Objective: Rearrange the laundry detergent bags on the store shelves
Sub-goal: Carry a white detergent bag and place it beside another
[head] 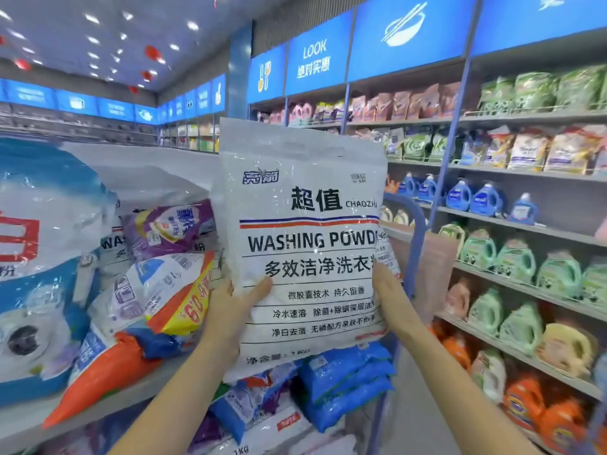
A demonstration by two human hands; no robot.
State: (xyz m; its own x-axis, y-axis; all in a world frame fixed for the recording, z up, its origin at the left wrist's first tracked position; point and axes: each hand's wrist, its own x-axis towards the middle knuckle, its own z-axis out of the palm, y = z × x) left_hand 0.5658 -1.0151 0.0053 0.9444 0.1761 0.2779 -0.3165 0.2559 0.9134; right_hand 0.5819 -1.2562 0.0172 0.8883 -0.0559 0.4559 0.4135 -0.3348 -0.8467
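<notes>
- While gripped at both lower edges, upright in the aisle just beside the near left shelf (19, 421): white washing powder bag (305, 244), glossy crinkled plastic, flat, rectangular, black print.
- Left hand (230, 303) clamped on its left edge, thumb across the front; right hand (386, 290) wrapped round the right edge.
- Slumped on that shelf: soft purple bag (170, 224), orange-and-white bag (108, 366), large blue bag (39, 257).
- Lower down: stacked pillow-shaped blue packs (345, 379).
- Right shelving (525, 292): rows of rigid green jugs (515, 261), blue bottles (460, 195), orange jugs (525, 399).

Both forearms raised forward; left hand (235, 302) pinches the washing powder bag (305, 231) low on its edge (thumb across the front), right hand (386, 287) clasps the opposite edge.
</notes>
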